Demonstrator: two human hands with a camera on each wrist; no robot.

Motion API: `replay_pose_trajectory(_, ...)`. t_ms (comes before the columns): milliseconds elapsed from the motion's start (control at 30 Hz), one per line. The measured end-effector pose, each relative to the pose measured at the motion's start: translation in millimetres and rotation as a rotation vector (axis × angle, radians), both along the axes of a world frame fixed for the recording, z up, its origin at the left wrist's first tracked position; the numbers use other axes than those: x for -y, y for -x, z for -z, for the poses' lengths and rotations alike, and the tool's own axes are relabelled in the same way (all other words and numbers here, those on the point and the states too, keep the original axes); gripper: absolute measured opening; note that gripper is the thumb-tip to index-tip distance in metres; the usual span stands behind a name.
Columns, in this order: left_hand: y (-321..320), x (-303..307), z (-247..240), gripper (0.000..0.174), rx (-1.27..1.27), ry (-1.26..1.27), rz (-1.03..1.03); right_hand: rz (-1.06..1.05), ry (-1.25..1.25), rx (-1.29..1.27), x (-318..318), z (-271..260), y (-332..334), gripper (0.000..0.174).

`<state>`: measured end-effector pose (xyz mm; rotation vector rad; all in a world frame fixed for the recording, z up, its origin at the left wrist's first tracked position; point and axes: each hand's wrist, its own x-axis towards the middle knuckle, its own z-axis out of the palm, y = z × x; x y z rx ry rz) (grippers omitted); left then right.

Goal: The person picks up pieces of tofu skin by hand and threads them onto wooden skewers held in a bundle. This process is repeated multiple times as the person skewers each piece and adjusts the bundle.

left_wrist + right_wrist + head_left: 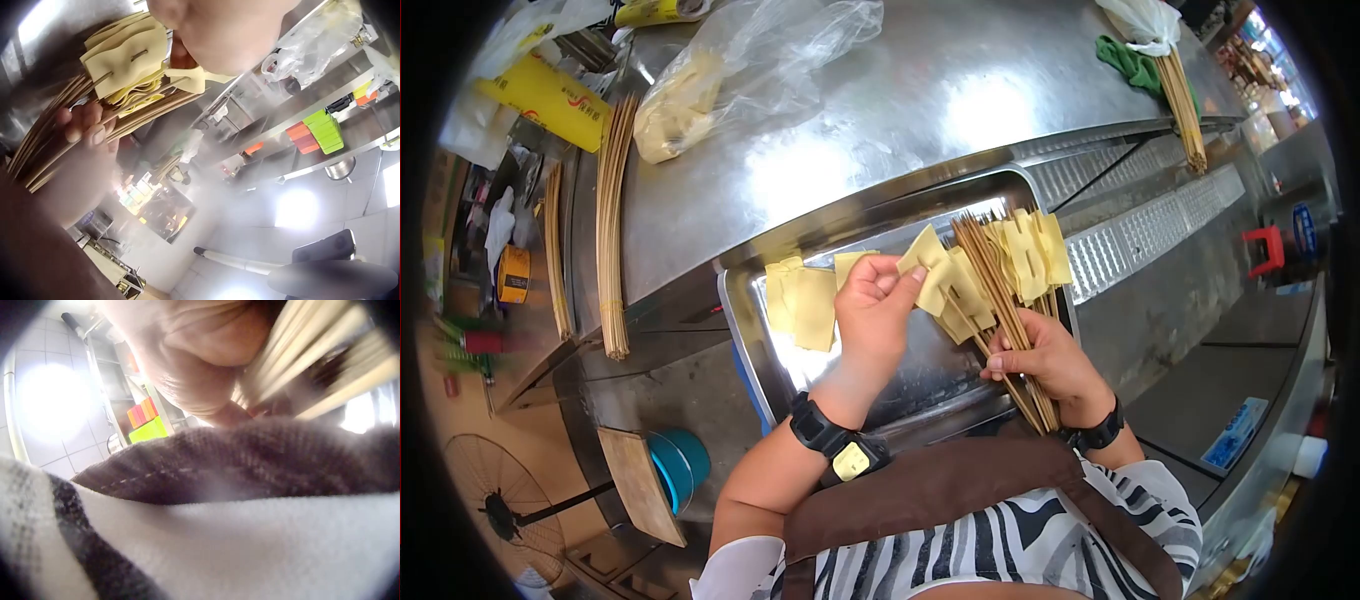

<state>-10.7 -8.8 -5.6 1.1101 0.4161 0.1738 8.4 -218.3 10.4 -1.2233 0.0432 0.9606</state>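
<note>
My left hand (pixel 872 312) pinches a thin yellow sheet, which looks like tofu skin (pixel 924 262), between thumb and fingers. A wooden skewer (pixel 968 318) runs up to the pinched sheet. In my right hand (pixel 1052 362) is a bundle of bamboo skewers (pixel 988 262), gripped at mid-length, with the thumb across it. The left wrist view shows a skewer piercing a folded sheet (pixel 128 59). Several skewered sheets (pixel 1028 258) lie beyond the right hand. Flat loose sheets (pixel 808 308) lie in the metal tray (pixel 745 365), left of the left hand.
Behind the tray is a steel counter (pixel 880 130) carrying a clear plastic bag (pixel 690 105) of pale food. Long skewer bundles lie at the left (pixel 613 240) and far right (pixel 1180 110), near a green cloth (pixel 1128 64). A teal bucket (pixel 685 465) stands lower left.
</note>
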Motion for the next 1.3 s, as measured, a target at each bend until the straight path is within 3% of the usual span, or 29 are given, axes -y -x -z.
replay_pose_trajectory(167, 8.7, 12.7, -8.7, 0.039, 0.081, 0.211, 0.037, 0.022, -0.027, -0.009, 0.8, 1.4, 0.5, 0.018)
replay_pose_trajectory(267, 12.9, 10.4, -2.9, 0.047, 0.042, 0.128, 0.149, 0.018, -0.03, -0.002, 1.1, 2.6, 0.1, 0.018)
replay_pose_trajectory(767, 19.0, 15.0, -6.3, 0.043, -0.013, 0.084, 0.363, 0.027, -0.034, -0.012, 0.5, 2.4, 1.1, 0.018)
replay_pose_trajectory(1100, 20.0, 16.6, -1.6, 0.038, 0.026, 0.078, 0.383, 0.027, -0.04, 0.003, 1.6, 2.7, 2.5, 0.016)
replay_pose_trajectory(1300, 9.6, 17.8, 7.6, 0.026, -0.108, 0.099, 0.333, 0.074, 0.066, 0.048, -2.6, -7.9, 7.1, 0.016)
